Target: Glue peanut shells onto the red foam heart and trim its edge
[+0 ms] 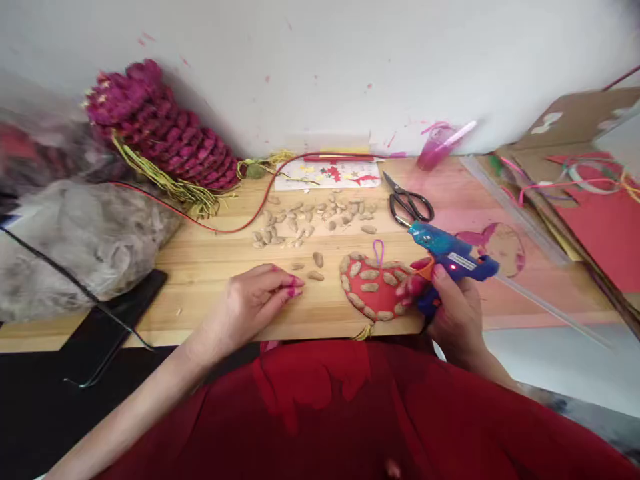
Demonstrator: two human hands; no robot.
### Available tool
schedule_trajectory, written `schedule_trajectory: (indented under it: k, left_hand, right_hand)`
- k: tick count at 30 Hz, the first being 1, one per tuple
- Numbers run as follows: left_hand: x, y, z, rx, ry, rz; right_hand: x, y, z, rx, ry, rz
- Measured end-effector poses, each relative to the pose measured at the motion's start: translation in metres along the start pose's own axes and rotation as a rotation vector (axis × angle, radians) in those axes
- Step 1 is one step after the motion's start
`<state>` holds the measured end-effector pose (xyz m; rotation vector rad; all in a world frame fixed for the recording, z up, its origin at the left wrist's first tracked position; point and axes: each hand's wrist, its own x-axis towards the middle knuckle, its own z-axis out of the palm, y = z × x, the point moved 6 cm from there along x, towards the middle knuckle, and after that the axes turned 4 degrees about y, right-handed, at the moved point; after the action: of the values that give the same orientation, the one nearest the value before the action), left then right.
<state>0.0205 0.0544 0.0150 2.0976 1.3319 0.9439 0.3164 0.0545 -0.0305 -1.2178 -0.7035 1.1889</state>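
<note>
My right hand (457,317) is wrapped round the handle of a blue hot glue gun (440,247), its nozzle pointing up and left and a red light lit on its side. A clear glue stick (545,307) juts from its back. Beside it lies a red heart (386,297) with peanuts fixed round its edge and inside, a purple loop at its top and a yellow tassel below. Fingers pinched together, my left hand (263,297) rests by a few loose peanuts (315,275); its fingertips are stained magenta, and what they hold, if anything, is hidden.
More peanuts (300,223) lie scattered behind. Scissors (411,205), a pink cup (435,148) and a sticker sheet (327,175) sit near the wall. A magenta pinecone-like piece (165,130) and a plastic bag (85,247) stand left; a cardboard box (565,143) is right. A red cable (260,207) crosses the table.
</note>
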Motion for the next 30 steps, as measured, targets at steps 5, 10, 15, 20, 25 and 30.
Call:
schedule_trajectory:
  k: [5,10,15,20,25,30]
  left_hand:
    - [0.010,-0.023,-0.027,0.205,0.105,-0.076]
    - [0.014,-0.039,-0.038,0.278,0.245,-0.069]
    - [0.023,-0.050,-0.028,0.383,0.205,-0.053]
    - [0.037,-0.052,-0.016,0.523,0.123,-0.032]
    - [0.050,-0.048,-0.005,0.597,0.070,-0.019]
    - [0.059,-0.046,0.001,0.596,0.109,0.005]
  right_hand:
    - [0.000,-0.003,0.004,0.017,0.012,0.001]
    - [0.002,-0.013,-0.009,-0.007,0.092,-0.017]
    - [0.010,-0.015,-0.031,-0.063,0.186,-0.032]
    - [0.012,-0.013,-0.035,-0.100,0.198,-0.043]
    - [0.013,-0.011,-0.033,-0.117,0.153,-0.055]
    - [0.014,-0.010,-0.034,-0.126,0.142,-0.050]
